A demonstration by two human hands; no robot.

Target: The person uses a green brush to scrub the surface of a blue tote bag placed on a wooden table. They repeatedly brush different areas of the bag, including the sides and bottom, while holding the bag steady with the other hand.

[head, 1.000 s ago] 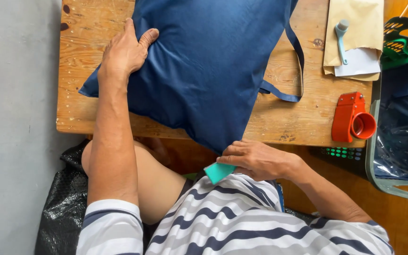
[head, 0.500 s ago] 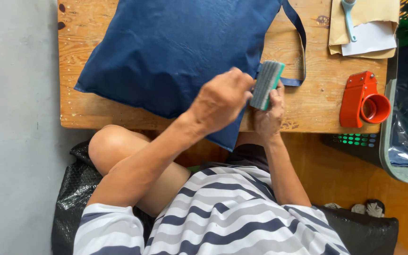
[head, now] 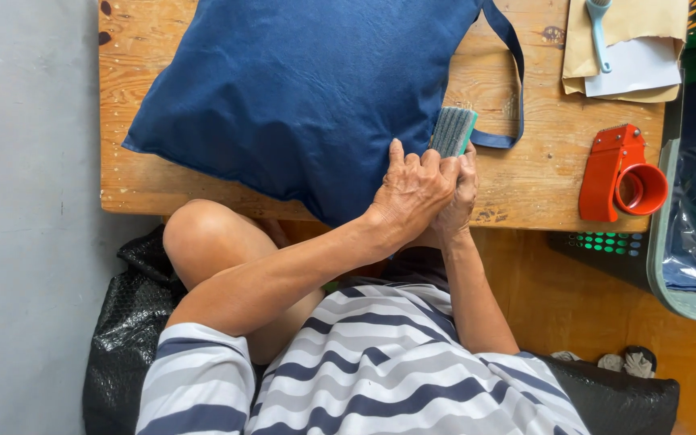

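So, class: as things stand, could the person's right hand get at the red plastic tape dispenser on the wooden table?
Probably yes, once freed. The right hand grips a grey-green brush together with the left hand. Only bare wooden table lies between it and the red plastic tape dispenser.

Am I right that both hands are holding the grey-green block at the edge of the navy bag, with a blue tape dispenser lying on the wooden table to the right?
Not quite: the tape dispenser is red, not blue, as the head view shows. The rest holds: both hands, left and right, hold the block at the edge of the bag on the table.
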